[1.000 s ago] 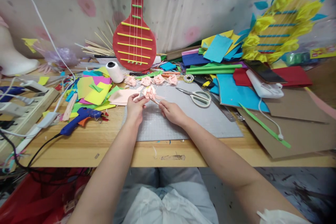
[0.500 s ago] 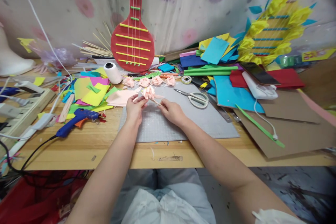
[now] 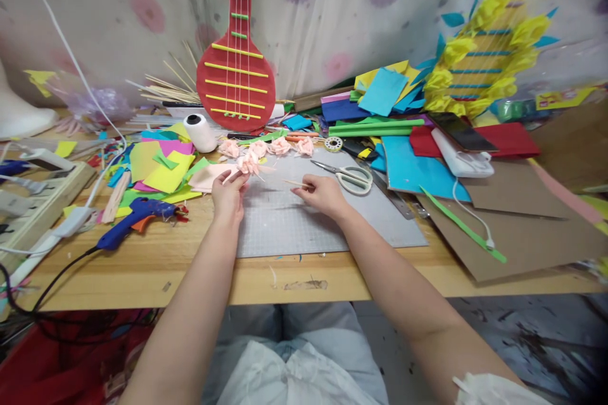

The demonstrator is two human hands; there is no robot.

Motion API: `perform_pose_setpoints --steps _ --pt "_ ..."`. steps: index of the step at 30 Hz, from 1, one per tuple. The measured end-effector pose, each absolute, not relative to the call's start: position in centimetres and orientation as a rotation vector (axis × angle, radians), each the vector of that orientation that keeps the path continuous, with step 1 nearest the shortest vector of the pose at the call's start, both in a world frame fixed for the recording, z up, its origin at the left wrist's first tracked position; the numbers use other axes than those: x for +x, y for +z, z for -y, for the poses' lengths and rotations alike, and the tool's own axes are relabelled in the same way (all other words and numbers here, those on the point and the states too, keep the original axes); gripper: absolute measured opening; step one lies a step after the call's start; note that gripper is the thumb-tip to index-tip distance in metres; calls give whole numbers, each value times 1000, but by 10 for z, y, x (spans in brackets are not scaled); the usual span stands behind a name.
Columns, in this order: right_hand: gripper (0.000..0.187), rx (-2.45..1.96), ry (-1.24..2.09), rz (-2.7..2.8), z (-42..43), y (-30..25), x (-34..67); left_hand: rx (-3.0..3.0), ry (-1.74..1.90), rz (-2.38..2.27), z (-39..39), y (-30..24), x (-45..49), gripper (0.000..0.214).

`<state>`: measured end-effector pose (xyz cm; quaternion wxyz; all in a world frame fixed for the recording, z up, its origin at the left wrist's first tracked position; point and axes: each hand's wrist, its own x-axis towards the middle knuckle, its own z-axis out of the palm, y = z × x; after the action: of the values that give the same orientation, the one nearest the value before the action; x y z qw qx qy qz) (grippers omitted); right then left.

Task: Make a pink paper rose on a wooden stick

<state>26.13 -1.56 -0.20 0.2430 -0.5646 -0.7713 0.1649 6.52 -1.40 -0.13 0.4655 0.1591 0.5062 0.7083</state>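
Note:
My left hand [image 3: 228, 195] holds a pink paper flower [image 3: 247, 163] by its underside, above the left part of the grey cutting mat [image 3: 285, 221]. A thin wooden stick [image 3: 295, 183] is pinched in my right hand [image 3: 323, 195], over the middle of the mat and apart from the flower. Behind, several finished pink paper flowers [image 3: 280, 146] stand in a row along the mat's far edge. Pink paper [image 3: 209, 176] lies left of my left hand. Scissors [image 3: 351, 178] with pale handles rest just beyond my right hand.
A blue glue gun [image 3: 137, 220] lies at the left beside coloured paper scraps [image 3: 166, 168]. A white thread spool [image 3: 200, 134] and a red paper lute [image 3: 236, 85] stand behind. To the right are cardboard [image 3: 513, 234], blue sheets [image 3: 418, 164] and a yellow lute [image 3: 479, 63].
My hands have moved apart: the stick has come away from the flower with my right hand, while the flower has shifted left in my left hand. The view has turned slightly right.

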Motion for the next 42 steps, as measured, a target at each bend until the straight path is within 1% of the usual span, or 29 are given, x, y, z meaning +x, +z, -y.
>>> perform_pose_setpoints --steps 5,10,14,20,27,33,42 --pt "31 -1469 601 1967 17 -7 253 580 1547 -1296 22 -4 77 50" --pt "27 -1477 633 1967 15 -15 250 711 1423 -1243 27 -6 87 54" --pt "25 -1440 699 1885 11 -17 252 738 1433 -1161 28 -7 93 53" --pt "16 -1373 877 1645 3 -20 254 886 1435 -1195 30 -11 102 45" --pt "22 -1305 1039 1505 0 -23 252 1190 1359 -1183 32 -20 106 46" --pt "23 -1298 1068 1474 3 -17 250 1118 1358 -1115 35 -14 108 50" --pt "21 -1274 1118 1466 4 -17 249 1101 1369 -1128 35 -14 107 48"
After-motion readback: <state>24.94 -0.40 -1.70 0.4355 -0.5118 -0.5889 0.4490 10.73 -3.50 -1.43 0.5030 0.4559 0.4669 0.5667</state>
